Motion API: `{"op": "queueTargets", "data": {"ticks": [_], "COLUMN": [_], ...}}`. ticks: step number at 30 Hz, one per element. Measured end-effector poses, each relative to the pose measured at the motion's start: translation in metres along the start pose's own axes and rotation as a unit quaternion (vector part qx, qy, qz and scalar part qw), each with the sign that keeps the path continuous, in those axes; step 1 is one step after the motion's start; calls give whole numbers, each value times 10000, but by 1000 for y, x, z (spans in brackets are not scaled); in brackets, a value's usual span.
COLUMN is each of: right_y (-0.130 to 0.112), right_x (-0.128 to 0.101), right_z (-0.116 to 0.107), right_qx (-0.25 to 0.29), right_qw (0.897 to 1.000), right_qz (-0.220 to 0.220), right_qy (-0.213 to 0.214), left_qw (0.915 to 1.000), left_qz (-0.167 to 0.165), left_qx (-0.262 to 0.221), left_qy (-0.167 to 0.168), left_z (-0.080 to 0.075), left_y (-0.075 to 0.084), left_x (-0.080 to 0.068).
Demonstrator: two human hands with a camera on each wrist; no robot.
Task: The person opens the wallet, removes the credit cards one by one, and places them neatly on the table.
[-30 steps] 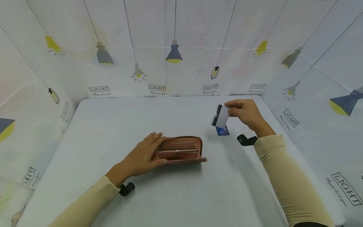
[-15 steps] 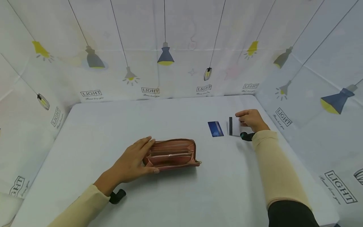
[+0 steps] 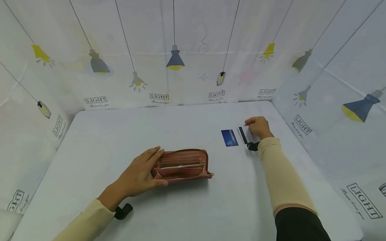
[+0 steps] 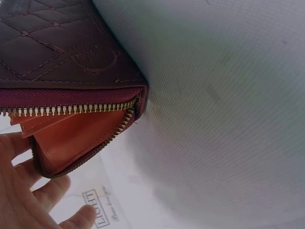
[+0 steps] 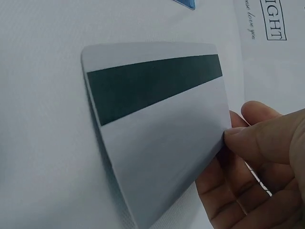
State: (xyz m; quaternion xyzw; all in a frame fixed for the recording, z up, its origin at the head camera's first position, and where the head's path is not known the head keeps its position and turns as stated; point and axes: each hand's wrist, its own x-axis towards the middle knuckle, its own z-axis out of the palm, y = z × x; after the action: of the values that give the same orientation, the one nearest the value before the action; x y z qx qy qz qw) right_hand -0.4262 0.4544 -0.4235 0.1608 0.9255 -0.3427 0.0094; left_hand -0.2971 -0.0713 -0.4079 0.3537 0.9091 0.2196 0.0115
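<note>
lowered since a second ago: white card (image 3: 245, 135), now at the table (image 3: 193, 201) beside the blue card (image 3: 229, 137).
right hand (image 3: 256, 126) pinches its edge; left hand (image 3: 137, 175), fingers flat, steadies the open wallet (image 3: 182, 165). risk: the tilted card could slide onto its neighbour.

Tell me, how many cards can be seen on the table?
2: a blue card lying flat, and a white card beside it, held by the right hand. The wallet may hide more.

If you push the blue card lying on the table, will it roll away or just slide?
The blue card lies flat on the table, so it would probably slide, not roll. It looks thin and smooth, so likely light and hard to pick up without lifting an edge. The similar white card stays straight in the right hand, suggesting stiffness.
</note>
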Motion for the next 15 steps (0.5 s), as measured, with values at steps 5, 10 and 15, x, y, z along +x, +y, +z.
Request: {"op": "queueTargets", "data": {"ticks": [5, 10, 15], "right_y": [-8, -15, -31], "right_x": [-4, -8, -20], "right_z": [3, 2, -8], "right_qx": [-160, -296, -396], "right_qw": [9997, 9987, 9966], "right_qz": [-200, -396, -720], "right_qy": [-5, -72, -43], "left_qw": [10000, 9999, 9999], "left_qz": [11, -23, 45], "left_qx": [44, 37, 2], "left_qy": [73, 118, 93], "left_z": [-2, -3, 0], "left_y": [-2, -4, -4], "left_x": [-5, -7, 1]}}
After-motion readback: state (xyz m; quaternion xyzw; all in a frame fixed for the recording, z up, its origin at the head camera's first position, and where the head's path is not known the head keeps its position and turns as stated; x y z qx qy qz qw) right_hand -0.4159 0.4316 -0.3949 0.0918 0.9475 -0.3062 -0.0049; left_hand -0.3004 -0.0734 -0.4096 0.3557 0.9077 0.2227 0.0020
